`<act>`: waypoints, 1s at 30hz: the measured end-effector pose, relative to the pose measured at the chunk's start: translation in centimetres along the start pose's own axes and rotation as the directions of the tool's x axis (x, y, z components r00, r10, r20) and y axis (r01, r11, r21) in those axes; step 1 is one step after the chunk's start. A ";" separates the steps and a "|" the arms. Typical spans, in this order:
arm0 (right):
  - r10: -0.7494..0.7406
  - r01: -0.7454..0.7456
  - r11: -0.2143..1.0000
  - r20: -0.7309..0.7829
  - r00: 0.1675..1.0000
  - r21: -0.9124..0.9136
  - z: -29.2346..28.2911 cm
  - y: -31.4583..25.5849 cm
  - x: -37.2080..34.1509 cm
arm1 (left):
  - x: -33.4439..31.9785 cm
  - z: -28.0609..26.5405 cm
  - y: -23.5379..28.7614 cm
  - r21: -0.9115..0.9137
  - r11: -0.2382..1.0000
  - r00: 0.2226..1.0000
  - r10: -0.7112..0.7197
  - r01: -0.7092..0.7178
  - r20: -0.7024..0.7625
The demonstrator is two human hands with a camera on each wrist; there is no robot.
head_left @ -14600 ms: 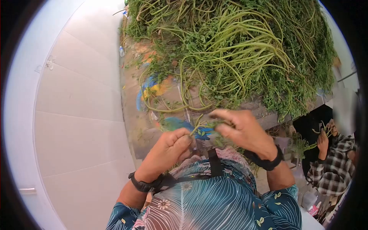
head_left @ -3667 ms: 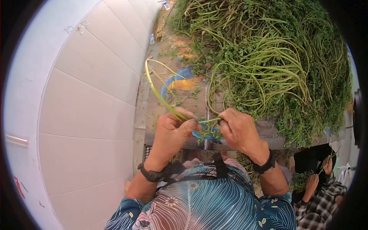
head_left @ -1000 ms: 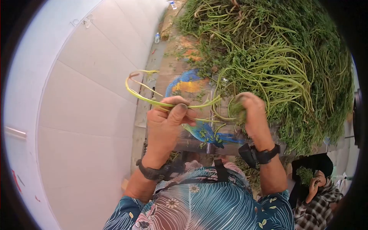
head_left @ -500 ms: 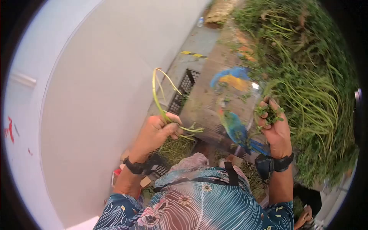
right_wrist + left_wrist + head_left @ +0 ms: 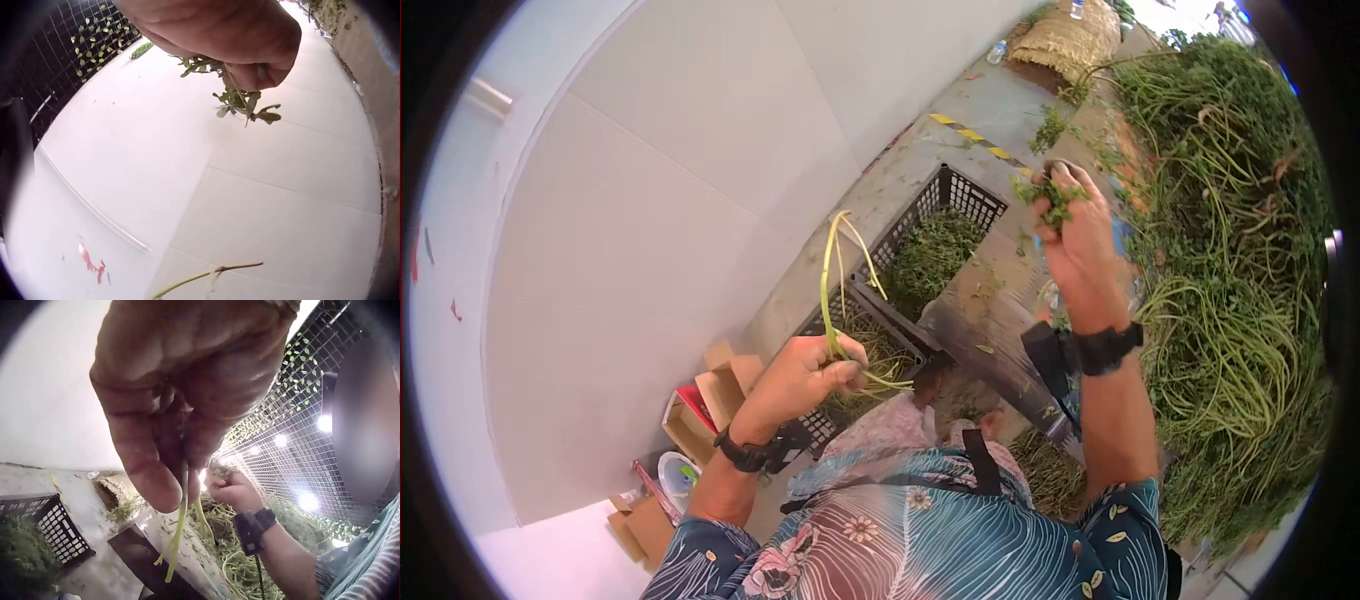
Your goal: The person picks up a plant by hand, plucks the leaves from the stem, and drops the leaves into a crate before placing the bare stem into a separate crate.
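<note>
My left hand (image 5: 815, 375) grips a few long, bare green stems (image 5: 830, 280); they bend over above the fist, and their short cut ends hang below the fingers in the left wrist view. Curled around a small bunch of green leaves (image 5: 1060, 200), my right hand (image 5: 1080, 235) is raised over the table's left edge. Leaf tips (image 5: 240, 103) stick out from under its fingers in the right wrist view. To the left of that hand, a black plastic crate (image 5: 972, 197) holds a heap of leaves. A second black crate (image 5: 880, 315), nearer my body, contains pale stems.
A big pile of leafy stems (image 5: 1230, 330) covers the table's right side. Cardboard boxes (image 5: 725, 385) stand by the white wall (image 5: 670, 200) at left. A woven sack (image 5: 1065, 42) lies beyond the crates, past yellow-black tape (image 5: 980, 140) on the floor.
The head view has swung left, bringing both crates into sight. My right hand has stripped leaves from the stems and carried them forward and left. My left hand keeps the stems.
</note>
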State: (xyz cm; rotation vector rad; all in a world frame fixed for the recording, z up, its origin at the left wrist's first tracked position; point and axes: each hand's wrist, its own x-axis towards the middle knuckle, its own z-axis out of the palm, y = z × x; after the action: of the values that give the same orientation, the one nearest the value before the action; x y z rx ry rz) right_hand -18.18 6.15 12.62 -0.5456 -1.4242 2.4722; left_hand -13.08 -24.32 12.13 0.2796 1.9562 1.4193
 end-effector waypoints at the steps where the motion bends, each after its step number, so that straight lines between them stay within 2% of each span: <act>1: -0.011 0.011 1.000 -0.006 1.000 -0.023 0.7 0.7 0.9 | -0.3 -0.3 -0.1 0.005 1.000 1.000 -0.004 0.005 -0.005; 4: -0.021 0.027 0.958 0.026 0.999 -0.286 2.5 2.8 4.0 | -0.9 -0.9 -0.2 0.061 0.997 0.999 -0.041 0.041 -0.013; 5: -0.118 0.162 0.812 0.114 0.986 -0.560 1.9 4.6 5.7 | -1.0 -0.9 -0.4 0.053 0.998 0.999 -0.045 0.046 -0.019; 8: -0.245 0.390 0.389 0.315 0.917 -0.835 2.2 5.4 5.5 | -0.8 -0.9 -0.6 0.033 0.998 0.999 -0.044 0.045 -0.022; 9: -0.258 0.384 0.471 0.292 0.921 -0.794 2.2 5.7 5.3 | -0.7 -0.8 -0.3 0.028 0.999 0.999 -0.037 0.038 -0.020; 10: -0.118 0.323 0.627 0.323 0.939 -0.709 2.6 5.3 4.3 | -0.6 -0.7 -0.1 0.024 0.999 0.999 -0.029 0.030 -0.017; 12: 0.140 0.106 0.855 0.423 0.895 -0.507 3.1 4.2 1.5 | -0.3 -0.4 0.0 0.075 0.997 1.000 -0.005 0.004 0.014; 14: 0.262 0.069 0.831 0.498 0.827 -0.552 3.8 4.4 -1.5 | 0.4 0.2 0.4 0.101 0.995 0.999 -0.002 -0.003 0.049; 17: 0.353 -0.007 0.850 0.560 0.749 -0.527 3.4 4.6 -4.5 | 1.2 1.3 1.2 0.116 0.993 0.996 -0.015 0.005 0.089; 20: 0.394 -0.072 0.820 0.470 0.790 -0.568 2.4 3.3 -6.0 | 2.1 2.0 1.9 0.144 0.989 0.988 0.017 -0.039 0.152; 24: 0.224 0.002 0.875 0.408 0.885 -0.485 0.6 3.2 -7.0 | 2.6 3.3 3.0 0.206 0.976 0.974 0.017 -0.065 0.224; 27: 0.200 -0.022 0.878 0.324 0.924 -0.479 -1.0 2.8 -7.0 | 2.9 4.2 3.4 0.231 0.967 0.970 0.051 -0.108 0.237; 30: 0.023 0.110 0.766 0.197 0.980 -0.633 -2.1 2.0 -7.2 | 3.4 4.8 4.0 0.178 0.976 0.968 0.083 -0.127 0.237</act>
State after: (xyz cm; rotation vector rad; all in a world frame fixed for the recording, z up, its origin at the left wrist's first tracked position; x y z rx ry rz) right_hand -10.79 4.08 11.36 -0.3762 -2.3569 1.9838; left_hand -13.35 -17.40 13.55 0.6175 1.9104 1.2033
